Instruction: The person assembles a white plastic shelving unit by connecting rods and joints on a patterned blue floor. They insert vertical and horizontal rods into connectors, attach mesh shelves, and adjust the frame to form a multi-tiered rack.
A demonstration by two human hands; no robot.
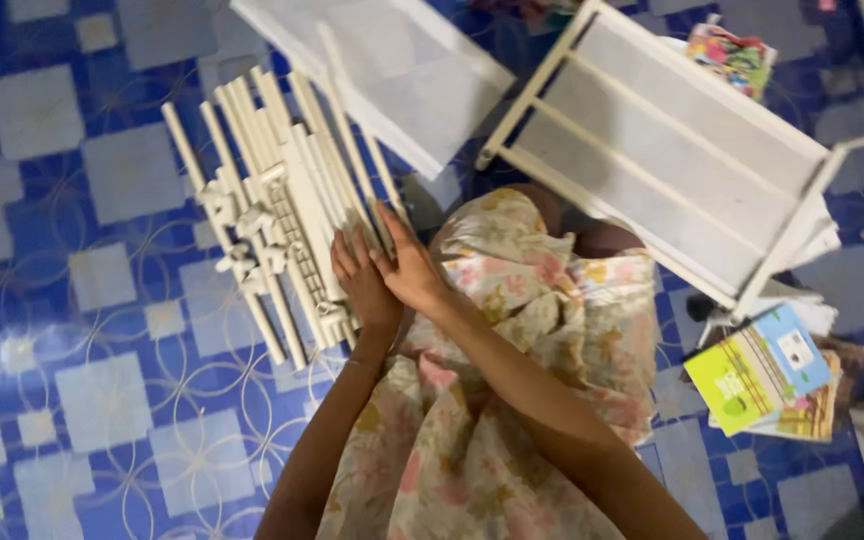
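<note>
Both hands were laid flat, fingers spread, nothing gripped: left hand (pixel 360 282) and right hand (pixel 407 265) were pressed on a bundle of long white plastic tubes (pixel 282 190) w/ connectors, on blue patterned floor (pixel 72 330), nr white shelf frame (pixel 667 150).

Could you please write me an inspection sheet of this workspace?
Surface: blue patterned floor.
Job's things: bundle of white plastic tubes with small connectors lying on it.
Clutter: booklets; colourful packet.
Hands: left hand and right hand side by side on the tubes' near end, fingers flat.
Cables: nothing seen.
Surroundings: white shelf frame, white panel, floral dress.
</note>
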